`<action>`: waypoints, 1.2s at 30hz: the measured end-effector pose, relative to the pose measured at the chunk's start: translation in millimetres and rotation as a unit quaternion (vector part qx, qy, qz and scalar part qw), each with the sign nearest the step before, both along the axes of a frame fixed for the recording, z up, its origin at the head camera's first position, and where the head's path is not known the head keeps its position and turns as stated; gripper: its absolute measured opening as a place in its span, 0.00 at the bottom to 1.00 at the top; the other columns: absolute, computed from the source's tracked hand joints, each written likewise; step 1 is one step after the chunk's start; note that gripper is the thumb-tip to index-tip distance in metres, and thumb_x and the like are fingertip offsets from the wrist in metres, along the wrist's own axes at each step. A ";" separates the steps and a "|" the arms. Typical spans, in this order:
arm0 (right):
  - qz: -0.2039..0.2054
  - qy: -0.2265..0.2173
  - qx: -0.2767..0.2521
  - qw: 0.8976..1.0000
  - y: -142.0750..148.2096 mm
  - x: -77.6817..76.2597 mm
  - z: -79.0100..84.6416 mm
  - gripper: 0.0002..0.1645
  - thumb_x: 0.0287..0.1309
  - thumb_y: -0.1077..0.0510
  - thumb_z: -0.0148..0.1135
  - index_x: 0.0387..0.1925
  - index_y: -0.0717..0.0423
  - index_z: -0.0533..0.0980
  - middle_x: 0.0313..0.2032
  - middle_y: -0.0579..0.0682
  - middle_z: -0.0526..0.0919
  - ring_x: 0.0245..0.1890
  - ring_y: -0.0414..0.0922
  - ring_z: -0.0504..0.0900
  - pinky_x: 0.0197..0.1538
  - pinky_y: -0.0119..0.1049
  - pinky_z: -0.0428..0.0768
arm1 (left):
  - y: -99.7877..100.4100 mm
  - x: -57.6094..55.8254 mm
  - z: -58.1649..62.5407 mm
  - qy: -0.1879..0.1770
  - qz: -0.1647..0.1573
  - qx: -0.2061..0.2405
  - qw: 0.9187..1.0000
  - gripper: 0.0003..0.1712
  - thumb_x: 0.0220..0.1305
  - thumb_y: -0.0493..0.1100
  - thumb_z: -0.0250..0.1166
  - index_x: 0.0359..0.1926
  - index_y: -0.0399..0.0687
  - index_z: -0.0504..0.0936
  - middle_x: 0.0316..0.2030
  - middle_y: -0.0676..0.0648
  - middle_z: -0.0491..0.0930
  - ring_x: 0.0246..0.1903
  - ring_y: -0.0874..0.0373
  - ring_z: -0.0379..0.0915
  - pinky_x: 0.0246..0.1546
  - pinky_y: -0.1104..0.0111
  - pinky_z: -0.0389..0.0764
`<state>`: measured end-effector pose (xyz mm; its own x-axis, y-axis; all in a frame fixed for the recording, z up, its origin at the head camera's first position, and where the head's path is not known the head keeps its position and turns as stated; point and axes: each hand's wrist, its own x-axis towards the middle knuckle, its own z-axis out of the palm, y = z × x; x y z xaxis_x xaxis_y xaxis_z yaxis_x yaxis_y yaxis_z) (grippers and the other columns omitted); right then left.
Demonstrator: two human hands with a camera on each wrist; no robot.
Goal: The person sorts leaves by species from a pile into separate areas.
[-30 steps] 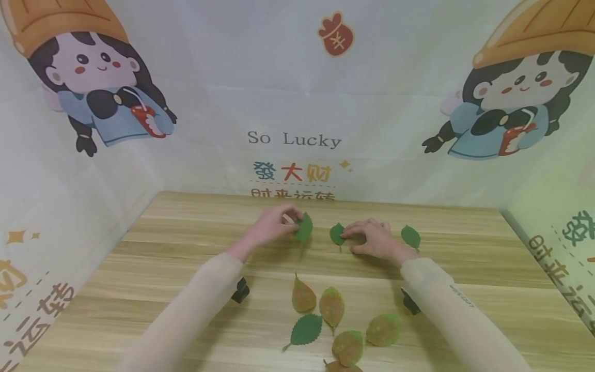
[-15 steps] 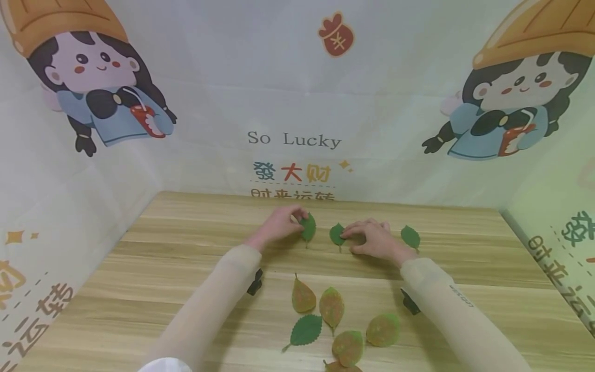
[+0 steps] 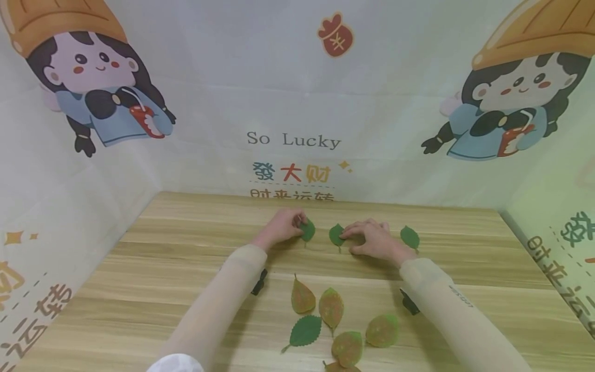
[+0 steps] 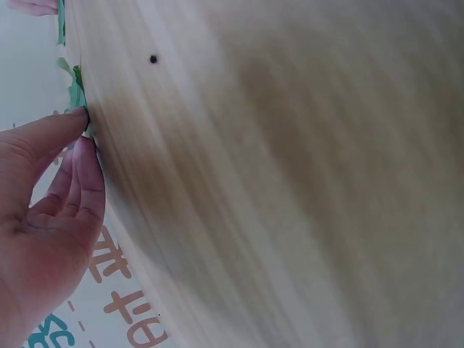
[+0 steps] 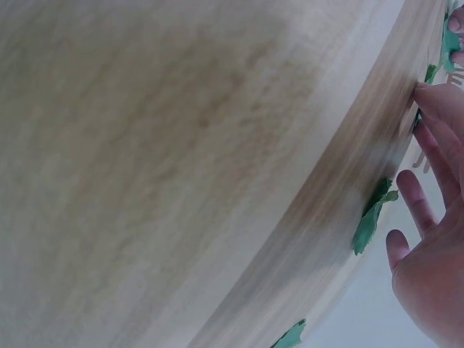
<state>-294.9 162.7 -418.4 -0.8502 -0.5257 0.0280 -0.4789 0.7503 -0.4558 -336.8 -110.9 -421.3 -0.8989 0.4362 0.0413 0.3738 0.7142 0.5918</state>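
In the head view my left hand (image 3: 284, 226) pinches the left edge of a green toothed leaf (image 3: 309, 231) near the back of the wooden table. The left wrist view has the thumb and finger meeting at that leaf (image 4: 75, 90). To the right, my right hand (image 3: 374, 241) rests its fingertips on the right edge of another green leaf (image 3: 336, 235), with the thumb down beside it. Under the right palm the right wrist view reveals one more green leaf (image 5: 373, 217), hidden in the head view. A separate leaf (image 3: 410, 237) lies right of that hand.
Nearer the front of the table (image 3: 186, 258) lie several reddish-green leaves (image 3: 331, 308) and one dark green leaf (image 3: 305, 330). Black wrist devices (image 3: 410, 302) sit under the sleeves. A printed cloth (image 3: 297, 93) walls the back and sides.
My left hand has shifted slightly right with its leaf, bringing it down flatter near the other one. The right hand has stayed in place.
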 end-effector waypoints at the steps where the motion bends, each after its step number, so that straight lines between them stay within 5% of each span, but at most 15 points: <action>1: 0.000 -0.001 0.000 1.000 -0.3 -0.3 0.0 0.22 0.57 0.55 0.68 0.55 0.47 0.81 0.65 0.52 0.76 0.63 0.57 0.68 0.57 0.57 0.56 | -0.3 -0.2 -0.3 -0.001 0.001 -0.001 1.000 0.14 0.57 0.29 0.67 0.45 0.39 0.81 0.43 0.40 0.82 0.45 0.50 0.78 0.51 0.62 0.81; 19: -0.002 0.006 -0.007 1.000 -2.0 -1.0 -3.2 0.23 0.57 0.55 0.68 0.55 0.47 0.80 0.64 0.52 0.77 0.64 0.57 0.68 0.58 0.57 0.56 | -5.6 4.4 0.9 -0.020 -0.013 0.006 1.000 0.15 0.57 0.32 0.69 0.47 0.39 0.82 0.45 0.40 0.82 0.46 0.51 0.77 0.52 0.63 0.81; 30: -0.009 0.008 -0.019 1.000 -1.4 -0.3 -4.6 0.23 0.56 0.56 0.69 0.55 0.49 0.81 0.64 0.54 0.77 0.64 0.57 0.66 0.59 0.59 0.56 | -8.7 -2.8 -4.5 -0.022 -0.032 0.028 0.999 0.14 0.56 0.32 0.70 0.45 0.40 0.83 0.41 0.42 0.82 0.42 0.54 0.77 0.48 0.66 0.81; 36: -0.009 0.026 -0.022 0.999 -2.1 0.5 -4.8 0.23 0.55 0.56 0.70 0.54 0.49 0.81 0.63 0.54 0.78 0.63 0.57 0.67 0.58 0.58 0.58 | -5.6 2.0 -1.4 -0.044 -0.010 0.022 0.999 0.16 0.58 0.31 0.68 0.48 0.38 0.82 0.45 0.39 0.81 0.47 0.50 0.77 0.54 0.62 0.80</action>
<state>-294.4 160.6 -423.2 -0.8562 -0.5080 0.0941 -0.4893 0.7389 -0.4632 -334.9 -116.6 -422.6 -0.8908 0.4540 -0.0172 0.3337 0.6795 0.6534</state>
